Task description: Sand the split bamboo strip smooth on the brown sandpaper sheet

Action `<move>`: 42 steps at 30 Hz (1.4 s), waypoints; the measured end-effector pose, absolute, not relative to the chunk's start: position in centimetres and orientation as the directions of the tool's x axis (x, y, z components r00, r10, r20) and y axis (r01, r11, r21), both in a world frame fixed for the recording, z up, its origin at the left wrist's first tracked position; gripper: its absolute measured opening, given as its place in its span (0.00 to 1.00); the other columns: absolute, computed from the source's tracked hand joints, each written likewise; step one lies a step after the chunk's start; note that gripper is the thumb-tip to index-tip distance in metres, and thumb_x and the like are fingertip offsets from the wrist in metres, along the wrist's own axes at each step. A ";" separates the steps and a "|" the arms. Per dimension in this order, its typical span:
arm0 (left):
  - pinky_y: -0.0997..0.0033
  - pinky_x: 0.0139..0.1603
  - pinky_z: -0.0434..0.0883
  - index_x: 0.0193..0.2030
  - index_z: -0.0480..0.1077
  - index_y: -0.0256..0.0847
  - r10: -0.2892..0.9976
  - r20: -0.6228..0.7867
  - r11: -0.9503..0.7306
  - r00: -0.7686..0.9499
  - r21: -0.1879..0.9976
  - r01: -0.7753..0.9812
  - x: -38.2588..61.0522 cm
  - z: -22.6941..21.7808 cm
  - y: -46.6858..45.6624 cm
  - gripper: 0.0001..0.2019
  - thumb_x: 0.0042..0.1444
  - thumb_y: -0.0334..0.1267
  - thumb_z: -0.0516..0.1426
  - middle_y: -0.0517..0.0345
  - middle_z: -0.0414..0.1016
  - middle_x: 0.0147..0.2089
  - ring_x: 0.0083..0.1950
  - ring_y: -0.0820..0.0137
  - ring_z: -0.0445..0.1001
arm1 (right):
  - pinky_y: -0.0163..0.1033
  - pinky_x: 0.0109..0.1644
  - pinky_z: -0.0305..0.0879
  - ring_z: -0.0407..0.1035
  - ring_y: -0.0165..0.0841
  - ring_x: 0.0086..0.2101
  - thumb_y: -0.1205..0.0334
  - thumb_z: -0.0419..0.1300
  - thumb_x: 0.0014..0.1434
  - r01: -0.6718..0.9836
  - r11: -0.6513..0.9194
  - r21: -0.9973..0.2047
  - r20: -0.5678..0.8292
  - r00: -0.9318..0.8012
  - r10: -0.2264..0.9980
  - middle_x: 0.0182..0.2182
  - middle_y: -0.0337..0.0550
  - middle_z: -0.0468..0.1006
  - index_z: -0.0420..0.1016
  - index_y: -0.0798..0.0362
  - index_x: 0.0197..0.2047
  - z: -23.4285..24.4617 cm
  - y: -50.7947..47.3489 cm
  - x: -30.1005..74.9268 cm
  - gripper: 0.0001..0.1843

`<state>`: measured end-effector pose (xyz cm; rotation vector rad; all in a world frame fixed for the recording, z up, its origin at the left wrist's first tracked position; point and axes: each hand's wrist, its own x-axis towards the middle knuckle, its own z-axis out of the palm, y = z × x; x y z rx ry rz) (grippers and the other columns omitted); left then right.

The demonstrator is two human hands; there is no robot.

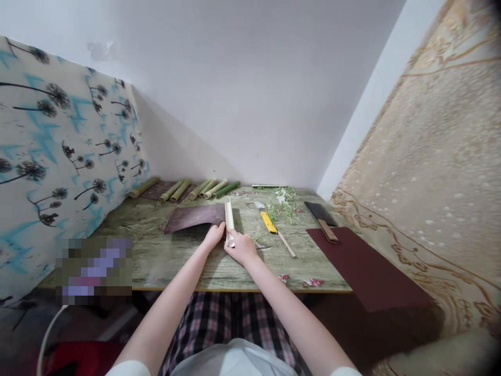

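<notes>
**Left hand (214,235) and right hand (241,248) hold a pale bamboo tube (229,216) on the table**

The 2 hands sit close together near the front of the table (235,284). Both are narrow, closed around the tube's lower end, with the left fingers (221,228) against its side and the right hand curled around its base. A white tip (230,242) shows at that end between the hands, but what it is cannot be told. The tube stands tilted, its upper end leaning away from the person, just beside the right edge of a dark brown sheet (191,218).

Beyond them, a row of green bamboo tubes (183,189) lies along the back wall. To the right are a yellow utility knife (268,222), a thin wooden stick (287,244) and a heap of green trimmings (284,206). Farther right, a black cleaver (317,211) rests at the top edge of a dark red mat (364,269). Pink scraps (313,282) lie near the table's front edge.
</notes>
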<state>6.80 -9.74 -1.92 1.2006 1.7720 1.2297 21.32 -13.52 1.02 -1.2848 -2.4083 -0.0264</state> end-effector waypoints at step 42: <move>0.71 0.26 0.62 0.18 0.67 0.35 0.867 -0.003 0.125 -0.499 0.970 0.210 6.7 -2.4 -9.4 0.18 0.44 0.50 0.52 0.52 0.68 0.17 0.26 0.65 0.69 | 0.38 0.44 0.52 0.60 0.36 0.41 0.53 0.53 0.50 0.701 0.690 -0.180 0.515 -0.531 0.673 0.41 0.45 0.66 0.66 0.51 0.43 0.6 -12.9 21.4 0.18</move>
